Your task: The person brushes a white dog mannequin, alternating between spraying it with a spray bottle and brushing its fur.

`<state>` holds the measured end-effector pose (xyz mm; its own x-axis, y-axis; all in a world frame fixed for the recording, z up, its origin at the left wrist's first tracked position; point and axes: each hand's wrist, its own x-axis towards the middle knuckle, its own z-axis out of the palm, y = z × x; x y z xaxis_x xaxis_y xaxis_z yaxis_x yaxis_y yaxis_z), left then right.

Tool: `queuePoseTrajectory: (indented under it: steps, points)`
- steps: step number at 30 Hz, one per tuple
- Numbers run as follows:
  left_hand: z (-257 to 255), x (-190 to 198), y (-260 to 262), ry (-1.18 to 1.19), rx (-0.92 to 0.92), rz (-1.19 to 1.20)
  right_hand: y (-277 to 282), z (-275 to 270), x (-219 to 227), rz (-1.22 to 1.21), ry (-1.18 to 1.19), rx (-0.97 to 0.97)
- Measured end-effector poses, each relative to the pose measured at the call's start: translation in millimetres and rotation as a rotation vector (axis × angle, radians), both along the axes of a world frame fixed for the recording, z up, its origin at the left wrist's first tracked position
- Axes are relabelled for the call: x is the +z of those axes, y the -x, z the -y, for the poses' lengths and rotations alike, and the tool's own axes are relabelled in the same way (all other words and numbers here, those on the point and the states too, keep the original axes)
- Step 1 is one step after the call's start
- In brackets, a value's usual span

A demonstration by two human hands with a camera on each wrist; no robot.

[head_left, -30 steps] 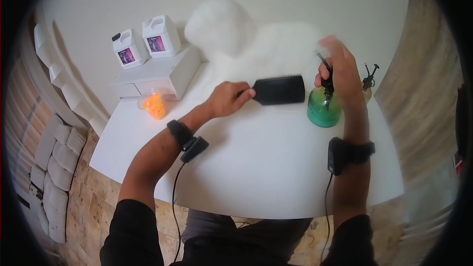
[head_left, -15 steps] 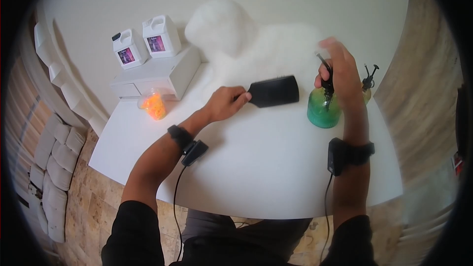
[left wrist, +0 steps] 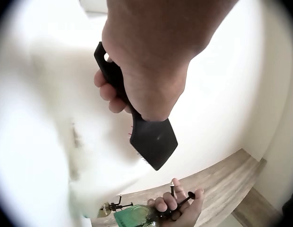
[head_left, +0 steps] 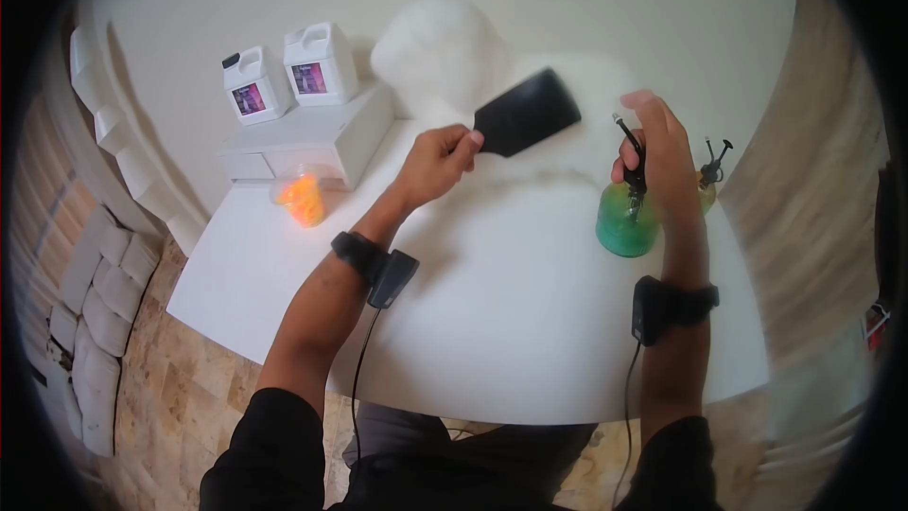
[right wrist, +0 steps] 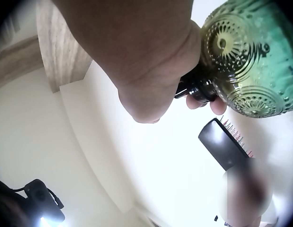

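Observation:
My left hand grips the handle of a black paddle brush, held up with its flat back showing and its head tilted up to the right. In the left wrist view the fingers wrap round the brush, bristles facing away. My right hand holds a green glass spray bottle by its black pump top, fingers curled round the neck. The right wrist view shows the embossed bottle close up. Behind the brush lies a fluffy white form, its edges blending with the wall.
At the back left, two white jugs stand on a white drawer box. A clear cup with orange pieces is in front of it. A second, amber sprayer stands behind my right hand, on the white table.
The brush in my left hand has risen away from me and tipped its head upward. My right hand keeps its hold on the green bottle, and the head view has shifted slightly.

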<state>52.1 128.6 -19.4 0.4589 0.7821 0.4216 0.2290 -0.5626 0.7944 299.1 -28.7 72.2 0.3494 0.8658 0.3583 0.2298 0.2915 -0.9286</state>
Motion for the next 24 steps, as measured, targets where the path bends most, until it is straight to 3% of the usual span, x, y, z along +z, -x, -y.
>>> queuePoseTrajectory:
  steps: [8, 12, 14, 18, 22, 24]
  points:
    - [14.4, -8.0, 15.3, 0.079, -0.273, -0.425, -0.4, -0.5, -2.5, -0.003, -0.008, -0.010]
    - [12.3, 1.4, 12.5, 0.061, -0.239, -0.277, -1.3, -4.1, -3.2, -0.001, -0.008, 0.000]
    - [10.0, 6.1, 7.7, 0.031, -0.041, -0.059, -0.4, -5.1, -4.4, -0.005, -0.011, -0.002]
    - [3.1, 3.7, 4.0, 0.013, 0.012, 0.048, 0.3, -4.4, -4.5, -0.010, -0.006, -0.004]
    - [5.5, 1.8, 9.0, 0.019, 0.022, -0.066, 2.8, -3.7, -4.9, -0.002, -0.004, -0.006]
    - [8.5, 0.8, 12.4, 0.049, -0.048, -0.278, 2.0, -4.6, -6.7, -0.021, -0.005, 0.007]
